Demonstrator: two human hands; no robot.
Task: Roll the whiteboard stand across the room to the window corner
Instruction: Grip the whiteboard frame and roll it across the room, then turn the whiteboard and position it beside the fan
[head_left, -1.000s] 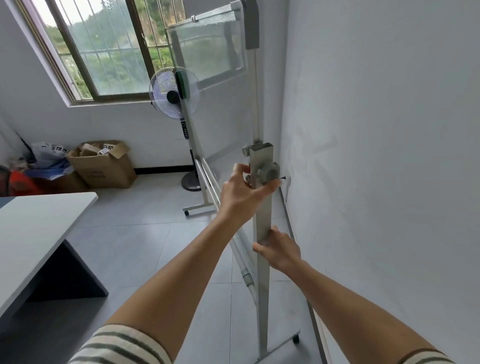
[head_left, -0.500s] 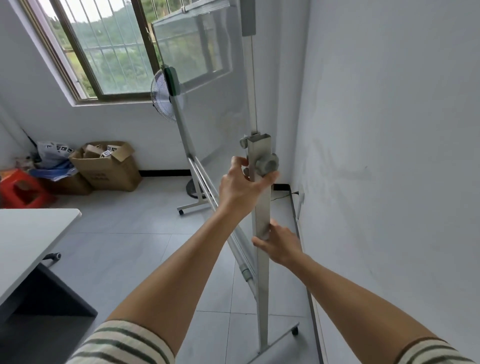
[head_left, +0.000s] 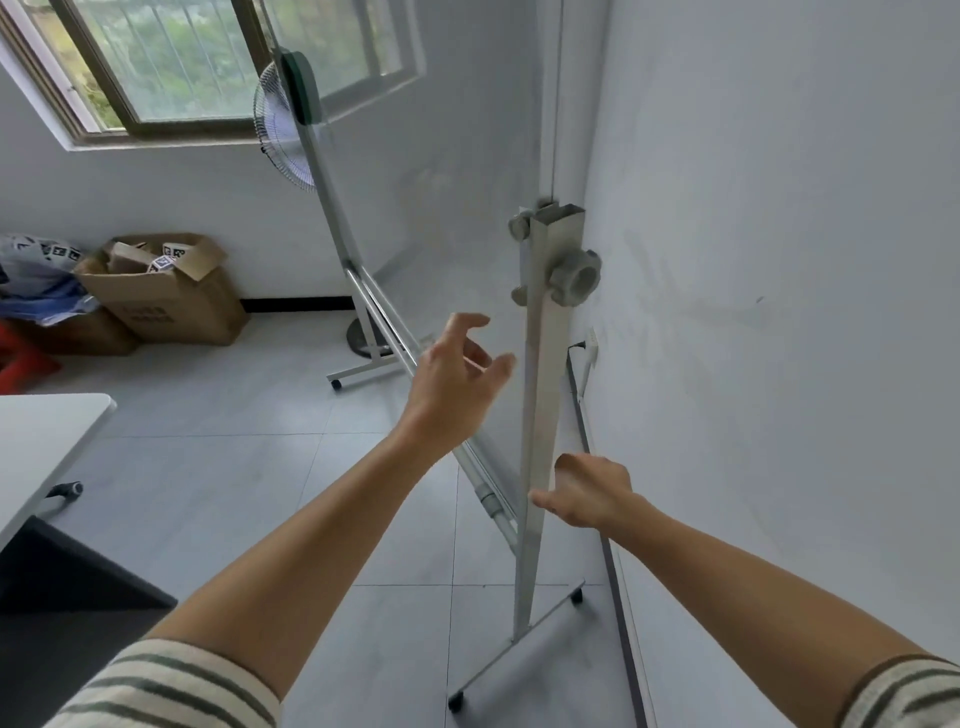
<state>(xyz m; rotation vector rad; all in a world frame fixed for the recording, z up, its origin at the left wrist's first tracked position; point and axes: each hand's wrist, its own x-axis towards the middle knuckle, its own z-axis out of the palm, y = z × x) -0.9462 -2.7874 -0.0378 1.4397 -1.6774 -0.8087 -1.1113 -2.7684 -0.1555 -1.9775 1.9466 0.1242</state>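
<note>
The whiteboard stand (head_left: 540, 395) stands close along the right wall, its glossy board reaching toward the window (head_left: 171, 62) at the far left. Its near grey post carries a round knob (head_left: 576, 280) and ends in a wheeled foot (head_left: 514, 654). My left hand (head_left: 457, 384) hovers open just left of the post, fingers spread, touching nothing. My right hand (head_left: 587, 491) is lower, right beside the post, with fingers loose and off the metal.
A pedestal fan (head_left: 280, 124) stands behind the board's far end. A cardboard box (head_left: 161, 296) and bags sit under the window. A white desk (head_left: 41, 447) fills the left edge. A wall socket with a cable (head_left: 589, 343) is low on the right wall.
Both hands have let go of the post: the left came off near the knob and dropped lower, the right opened and pulled away. The view has moved closer to the corner.
</note>
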